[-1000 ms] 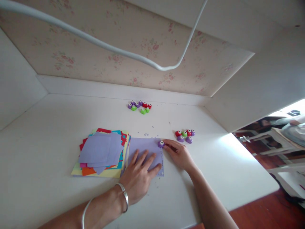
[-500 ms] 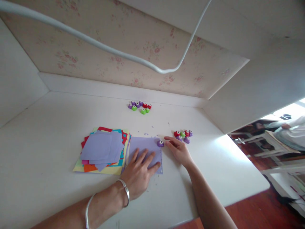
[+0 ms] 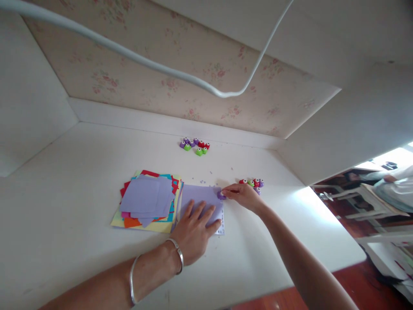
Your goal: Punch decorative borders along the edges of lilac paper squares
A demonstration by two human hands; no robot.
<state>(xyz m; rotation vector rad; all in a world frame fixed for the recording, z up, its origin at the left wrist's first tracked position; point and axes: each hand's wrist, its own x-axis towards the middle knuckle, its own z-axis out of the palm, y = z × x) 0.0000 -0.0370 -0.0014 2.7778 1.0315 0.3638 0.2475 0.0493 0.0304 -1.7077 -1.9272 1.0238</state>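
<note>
A sheet of purple paper (image 3: 200, 193) lies on the white table with a row of small punched holes along its right edge. My left hand (image 3: 195, 234) rests flat on it, fingers spread. At the sheet's upper right edge sits a small purple paper punch (image 3: 221, 195) with a white top. The fingers of my right hand (image 3: 241, 196) are closed on this punch, hiding part of it. Left of the sheet is a pile of coloured paper (image 3: 146, 198), purple pieces uppermost.
Several purple, red and green punches (image 3: 193, 145) stand near the back of the table. Another group of punches (image 3: 256, 183) is behind my right hand. Tiny paper bits (image 3: 202, 181) lie beyond the sheet. A white cable (image 3: 193, 82) hangs across above. A person (image 3: 395, 185) is at far right.
My right hand has moved from beside the purple punch onto it, and its fingers have closed on it. My left hand stays flat on the sheet. The view has shifted slightly.
</note>
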